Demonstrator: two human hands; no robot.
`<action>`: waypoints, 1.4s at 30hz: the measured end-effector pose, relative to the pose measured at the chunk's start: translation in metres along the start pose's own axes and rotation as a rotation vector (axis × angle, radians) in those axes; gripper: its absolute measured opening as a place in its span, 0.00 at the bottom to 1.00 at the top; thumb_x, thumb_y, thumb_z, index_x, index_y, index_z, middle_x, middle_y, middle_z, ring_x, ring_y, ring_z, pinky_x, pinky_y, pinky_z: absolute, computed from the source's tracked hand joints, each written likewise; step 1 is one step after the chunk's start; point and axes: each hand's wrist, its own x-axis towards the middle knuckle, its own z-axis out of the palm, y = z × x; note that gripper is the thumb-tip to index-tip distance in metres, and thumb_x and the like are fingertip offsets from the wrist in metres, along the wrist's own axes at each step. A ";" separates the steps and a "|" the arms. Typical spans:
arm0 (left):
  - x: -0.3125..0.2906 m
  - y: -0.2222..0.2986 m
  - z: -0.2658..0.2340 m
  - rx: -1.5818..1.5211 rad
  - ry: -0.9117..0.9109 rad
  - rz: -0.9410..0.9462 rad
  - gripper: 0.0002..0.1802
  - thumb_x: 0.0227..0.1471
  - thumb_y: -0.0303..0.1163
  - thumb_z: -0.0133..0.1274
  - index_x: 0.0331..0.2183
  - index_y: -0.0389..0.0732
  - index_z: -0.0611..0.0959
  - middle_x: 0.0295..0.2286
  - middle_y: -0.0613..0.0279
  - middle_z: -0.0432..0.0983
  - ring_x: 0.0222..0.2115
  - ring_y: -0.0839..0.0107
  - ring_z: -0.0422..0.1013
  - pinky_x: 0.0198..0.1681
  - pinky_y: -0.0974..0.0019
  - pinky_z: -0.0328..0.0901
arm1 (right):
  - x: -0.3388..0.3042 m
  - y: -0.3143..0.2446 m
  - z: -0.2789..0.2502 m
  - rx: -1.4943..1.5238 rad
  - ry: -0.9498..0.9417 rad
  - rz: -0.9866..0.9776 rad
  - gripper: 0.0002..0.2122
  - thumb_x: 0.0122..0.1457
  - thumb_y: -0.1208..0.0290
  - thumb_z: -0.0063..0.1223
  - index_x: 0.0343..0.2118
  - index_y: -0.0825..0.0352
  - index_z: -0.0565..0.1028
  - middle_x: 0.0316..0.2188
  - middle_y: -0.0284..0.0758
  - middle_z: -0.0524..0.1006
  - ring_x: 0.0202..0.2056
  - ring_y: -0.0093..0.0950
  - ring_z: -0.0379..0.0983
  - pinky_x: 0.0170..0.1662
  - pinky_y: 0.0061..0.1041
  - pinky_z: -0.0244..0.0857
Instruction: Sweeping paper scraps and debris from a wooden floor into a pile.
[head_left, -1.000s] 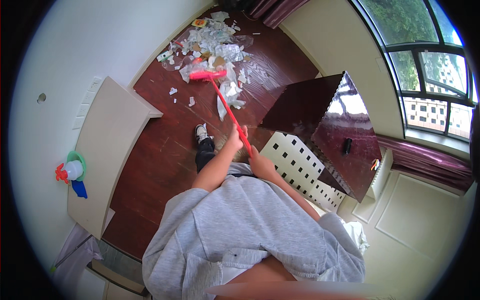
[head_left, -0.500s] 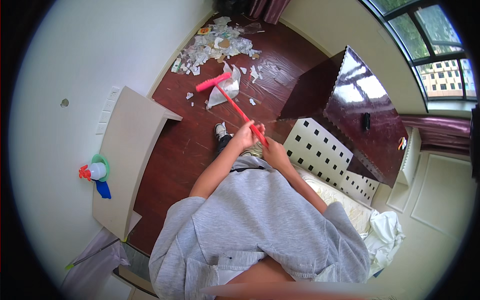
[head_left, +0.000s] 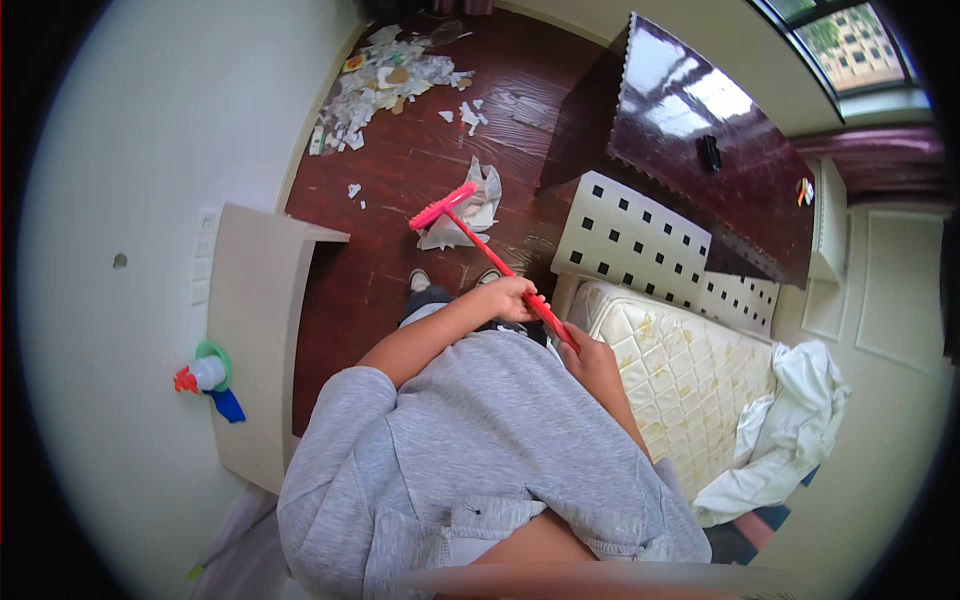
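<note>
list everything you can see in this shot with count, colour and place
broom: one, red, head on the floor ahead
plastic bag: one, white, crumpled at the broom head
litter pile: one, mostly white scraps, far floor by the wall
floor: dark red wood
shelf: one, cream, on the left wall
spray bottle: one, white with red trigger, on the shelf
mattress: one, cream, at right
left hand: on the broom handle
right hand: lower on the handle

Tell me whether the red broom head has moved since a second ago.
Yes. The red broom head has pulled back from the litter pile by the wall toward the person's shoe, dragging a white bag.
</note>
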 end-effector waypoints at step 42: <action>-0.132 0.045 -0.129 -0.354 -0.436 0.751 0.14 0.50 0.37 0.39 0.31 0.36 0.71 0.33 0.55 0.71 0.37 0.63 0.68 0.43 0.61 0.63 | 0.072 -0.121 0.141 -0.065 0.021 -0.219 0.15 0.50 0.67 0.43 0.40 0.68 0.66 0.20 0.49 0.72 0.23 0.47 0.69 0.27 0.43 0.62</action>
